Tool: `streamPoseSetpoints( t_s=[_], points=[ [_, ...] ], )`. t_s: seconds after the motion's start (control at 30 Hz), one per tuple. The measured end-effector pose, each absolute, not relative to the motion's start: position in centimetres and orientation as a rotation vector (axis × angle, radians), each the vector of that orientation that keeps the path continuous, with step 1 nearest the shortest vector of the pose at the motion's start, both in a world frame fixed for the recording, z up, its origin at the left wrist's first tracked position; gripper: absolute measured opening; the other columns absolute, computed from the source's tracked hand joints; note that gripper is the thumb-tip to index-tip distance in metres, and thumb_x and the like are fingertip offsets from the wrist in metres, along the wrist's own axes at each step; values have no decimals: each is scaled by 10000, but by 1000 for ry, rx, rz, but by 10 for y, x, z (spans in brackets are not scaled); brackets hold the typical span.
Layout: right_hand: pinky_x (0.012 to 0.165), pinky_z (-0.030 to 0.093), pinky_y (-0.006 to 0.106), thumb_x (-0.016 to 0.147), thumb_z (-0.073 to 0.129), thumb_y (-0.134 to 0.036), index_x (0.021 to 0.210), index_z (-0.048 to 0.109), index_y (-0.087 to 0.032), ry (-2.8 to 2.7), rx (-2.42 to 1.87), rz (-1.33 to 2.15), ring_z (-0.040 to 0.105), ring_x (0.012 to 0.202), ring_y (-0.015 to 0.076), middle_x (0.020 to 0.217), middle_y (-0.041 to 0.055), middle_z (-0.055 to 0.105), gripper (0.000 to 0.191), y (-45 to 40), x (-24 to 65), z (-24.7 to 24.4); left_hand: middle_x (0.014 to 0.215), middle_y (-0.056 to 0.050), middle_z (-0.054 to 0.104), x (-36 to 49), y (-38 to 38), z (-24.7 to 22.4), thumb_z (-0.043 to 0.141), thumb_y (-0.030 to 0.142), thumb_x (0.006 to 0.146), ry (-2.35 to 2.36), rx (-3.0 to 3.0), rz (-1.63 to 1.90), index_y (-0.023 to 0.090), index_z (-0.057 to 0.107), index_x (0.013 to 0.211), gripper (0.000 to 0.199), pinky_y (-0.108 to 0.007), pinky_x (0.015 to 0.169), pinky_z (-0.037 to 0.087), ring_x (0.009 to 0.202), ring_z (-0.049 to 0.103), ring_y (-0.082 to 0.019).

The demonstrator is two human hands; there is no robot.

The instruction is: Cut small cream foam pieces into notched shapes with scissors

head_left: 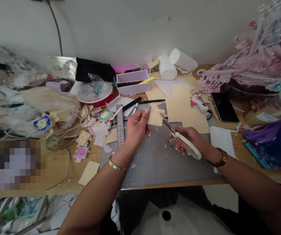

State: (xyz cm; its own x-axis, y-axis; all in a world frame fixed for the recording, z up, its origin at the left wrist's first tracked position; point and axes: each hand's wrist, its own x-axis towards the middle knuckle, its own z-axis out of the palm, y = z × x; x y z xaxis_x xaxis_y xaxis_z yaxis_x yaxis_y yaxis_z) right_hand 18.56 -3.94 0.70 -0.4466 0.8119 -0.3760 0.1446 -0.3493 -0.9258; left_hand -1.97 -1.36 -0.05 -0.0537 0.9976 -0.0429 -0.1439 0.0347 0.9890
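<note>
Between the thumb and fingers of my left hand [138, 128] is a small piece of cream paper [156, 117] with an uneven, notched edge. My right hand [189, 141] grips a pair of white-handled scissors [189, 147]. Their metal blades point up and left, with the tips at the right edge of the paper. Both hands are above a grey cutting mat [152, 166] strewn with tiny paper scraps. A metal ruler [120, 130] lies just left of my left hand. Beside it is a cream piece with a drawn cobble-like pattern [111, 135].
Larger cream sheets [178, 104] lie behind my hands, with a glue gun [199, 103] and a phone [225, 107] to the right. A lilac pen box [133, 83] stands at the back. Small coloured paper pieces [82, 152] crowd the left. Pink beaded decorations [250, 68] fill the right back.
</note>
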Motion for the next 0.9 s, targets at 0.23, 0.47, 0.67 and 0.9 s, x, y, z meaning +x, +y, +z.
streamPoseSetpoints(
  t_s=[0.23, 0.47, 0.67, 0.9],
  points=[
    [332, 459, 170, 689, 799, -550, 862, 612, -155, -1381, -1220, 1760, 527, 365, 78, 534, -46, 567, 470, -40, 185, 12, 442, 56, 553, -16, -17, -2, 652, 555, 837, 1001, 1026, 1233, 201, 490, 665, 426, -181, 339, 309, 320, 450, -63],
    [316, 437, 178, 702, 768, -613, 872, 591, -156, -1398, -1139, 1719, 529, 368, 85, 535, -41, 567, 519, -42, 186, 12, 466, 42, 572, -15, -21, -3, 715, 504, 805, 862, 1076, 1162, 177, 506, 615, 432, -174, 396, 337, 363, 457, -47],
    [312, 430, 180, 716, 775, -586, 863, 584, -152, -1404, -1092, 1691, 524, 372, 81, 552, -41, 563, 497, -45, 182, 13, 469, 29, 565, -14, -22, 0, 755, 550, 742, 839, 1151, 1052, 162, 564, 591, 458, -183, 423, 342, 401, 454, -50],
    [309, 426, 174, 713, 777, -589, 827, 577, -155, -1387, -1095, 1685, 513, 362, 74, 541, -46, 556, 491, -47, 178, 12, 462, 25, 544, -10, -24, 2, 741, 594, 728, 870, 1183, 992, 160, 565, 576, 493, -195, 434, 336, 415, 448, -57]
  ],
)
